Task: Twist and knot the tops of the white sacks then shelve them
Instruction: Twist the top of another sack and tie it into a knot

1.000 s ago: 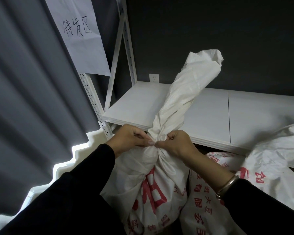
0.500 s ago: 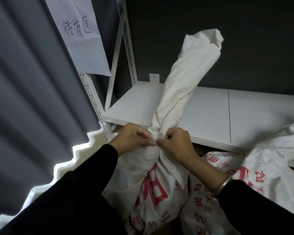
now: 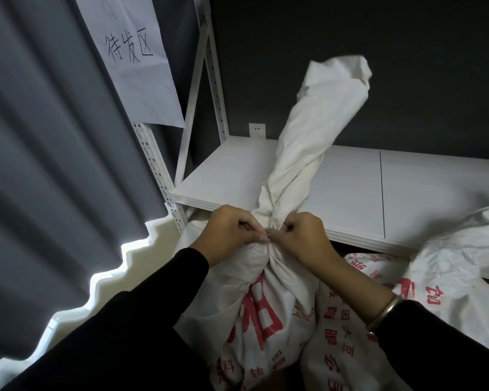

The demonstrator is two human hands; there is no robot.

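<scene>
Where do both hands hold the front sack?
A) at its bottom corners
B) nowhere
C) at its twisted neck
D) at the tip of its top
C: the left hand and right hand pinch the sack at its gathered neck, below the upright twisted top.

"待发区" on hanging paper sheet (image 3: 137, 83)

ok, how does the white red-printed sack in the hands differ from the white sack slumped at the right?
The held white sack stands upright; the right-hand white sack lies slumped over the white shelf edge. Held sack's top is twisted tight; right-hand sack shows no twist. Left hand and right hand pinch the held sack's neck; nothing touches the right-hand sack. Both are white with red print.
</scene>
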